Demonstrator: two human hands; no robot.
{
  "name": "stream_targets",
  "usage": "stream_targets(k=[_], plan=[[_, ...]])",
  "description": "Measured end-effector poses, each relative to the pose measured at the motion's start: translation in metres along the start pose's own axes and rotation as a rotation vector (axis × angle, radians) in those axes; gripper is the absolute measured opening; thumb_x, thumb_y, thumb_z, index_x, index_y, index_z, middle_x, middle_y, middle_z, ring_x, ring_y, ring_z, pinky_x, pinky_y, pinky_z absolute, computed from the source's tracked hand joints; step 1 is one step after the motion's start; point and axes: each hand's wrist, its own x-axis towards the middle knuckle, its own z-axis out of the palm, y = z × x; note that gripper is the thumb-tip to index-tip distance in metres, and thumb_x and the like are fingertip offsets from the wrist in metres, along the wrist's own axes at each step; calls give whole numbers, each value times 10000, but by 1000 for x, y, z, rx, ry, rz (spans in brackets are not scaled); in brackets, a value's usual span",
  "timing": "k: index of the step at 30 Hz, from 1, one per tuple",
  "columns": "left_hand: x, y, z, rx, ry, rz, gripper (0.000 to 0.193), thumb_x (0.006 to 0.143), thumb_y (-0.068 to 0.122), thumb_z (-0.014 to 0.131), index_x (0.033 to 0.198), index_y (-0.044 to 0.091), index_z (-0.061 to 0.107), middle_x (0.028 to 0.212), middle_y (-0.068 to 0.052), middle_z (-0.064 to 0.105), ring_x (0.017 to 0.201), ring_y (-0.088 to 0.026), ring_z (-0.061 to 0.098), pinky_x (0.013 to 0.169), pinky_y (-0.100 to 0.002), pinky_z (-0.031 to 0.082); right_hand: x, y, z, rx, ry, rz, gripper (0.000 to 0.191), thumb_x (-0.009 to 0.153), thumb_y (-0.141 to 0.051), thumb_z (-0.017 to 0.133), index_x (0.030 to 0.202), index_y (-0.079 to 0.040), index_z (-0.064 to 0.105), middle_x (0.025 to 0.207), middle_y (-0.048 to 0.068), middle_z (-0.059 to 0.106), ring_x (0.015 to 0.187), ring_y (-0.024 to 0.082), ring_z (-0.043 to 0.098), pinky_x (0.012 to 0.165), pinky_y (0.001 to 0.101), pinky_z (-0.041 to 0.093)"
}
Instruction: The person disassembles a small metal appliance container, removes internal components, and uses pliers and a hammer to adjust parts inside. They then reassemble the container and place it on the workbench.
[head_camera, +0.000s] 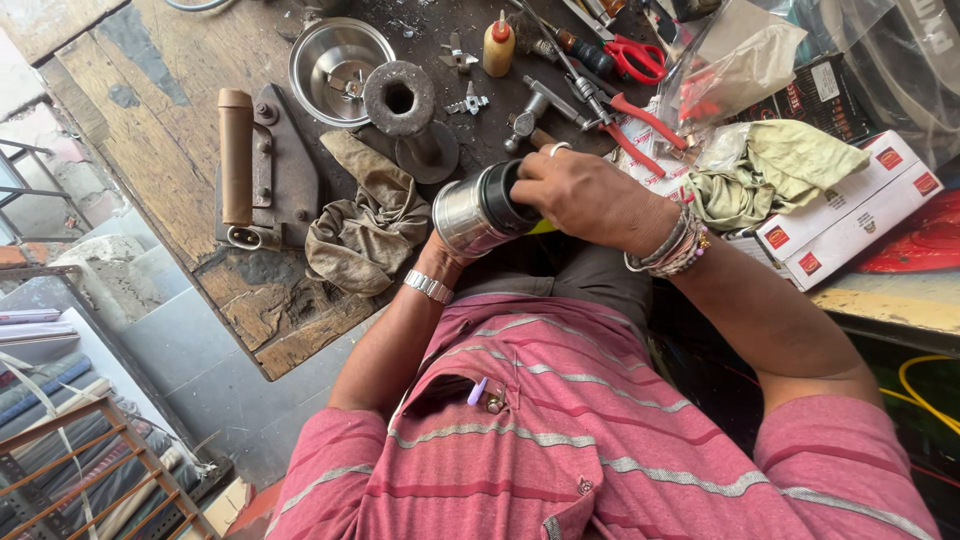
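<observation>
- Steel jar (478, 212) with its black collar sits between both hands, lying on its side over the person's lap at the near edge of the wooden workbench (175, 110).
- Right hand (580, 195) wraps over the black end, fingers curled tight around the collar, ring showing on one finger.
- Left hand (447, 250) cradles the shiny body from below; it is mostly hidden, so I cannot tell how its fingers lie.
- Progress, as I judge it: the jar is off the bench and in hand, while a steel bowl (338, 68) with a small blade part inside and a dark round ring piece (400, 98) lie apart on the bench, so there looks to be fitting work left.
- Tools lie ready just beyond the hands: hammer (535, 112), red-handled pliers (625, 125), red scissors (635, 55), small oil bottle (498, 45).
- Packages now: two long white cartons (850, 215) lie stacked at the right, each with small red square labels on the end and side.
- Yellow-green cloth (775, 170) drapes over the cartons' near end.
- Clear plastic bag (740, 60) sits behind them, and a dark flat box (815, 95) with a white tag lies beside it.
- Brown rag (365, 225) lies crumpled left of the jar.
</observation>
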Motion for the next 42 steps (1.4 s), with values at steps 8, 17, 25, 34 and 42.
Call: stream_targets(k=[8, 17, 25, 34, 42], plan=[[-2, 7, 20, 107, 131, 14, 419, 866, 48, 792, 1255, -2, 643, 1176, -104, 701, 1025, -191, 688, 910, -321, 581, -5, 13, -8, 703, 202, 36, 344, 762, 138, 502, 916, -118, 673, 1155, 63, 740, 1016, 220, 729, 899, 323, 580], [2, 6, 18, 532, 110, 138, 418, 882, 89, 767, 1258, -14, 617, 1193, -106, 685, 1037, -197, 684, 907, -306, 578, -15, 10, 6, 1115, 432, 300, 365, 908, 118, 453, 1220, -52, 535, 919, 15, 702, 884, 104, 677, 993, 306, 544], [6, -15, -1, -474, 221, -101, 385, 920, 44, 759, 1255, -45, 593, 1175, -161, 684, 1027, -244, 694, 957, -388, 600, -13, 16, 15, 882, 414, 256, 389, 850, 147, 443, 1187, -5, 565, 1022, 83, 707, 998, 154, 677, 1132, 331, 475], [11, -9, -1, 856, 75, 84, 393, 891, 5, 822, 1243, 2, 647, 1150, -99, 704, 998, -178, 676, 895, -325, 590, -10, 26, 26, 1040, 398, 369, 421, 869, 51, 538, 1282, -26, 515, 1106, 92, 753, 1054, 185, 696, 952, 344, 492], [16, -11, -11, -358, 114, -35, 329, 971, 19, 722, 1285, -42, 640, 1190, -161, 697, 1035, -247, 711, 927, -388, 614, -11, 28, 39, 73, 316, 389, 356, 728, -400, 901, 933, -123, 808, 1226, 80, 701, 1212, 338, 548, 1020, 483, 411]])
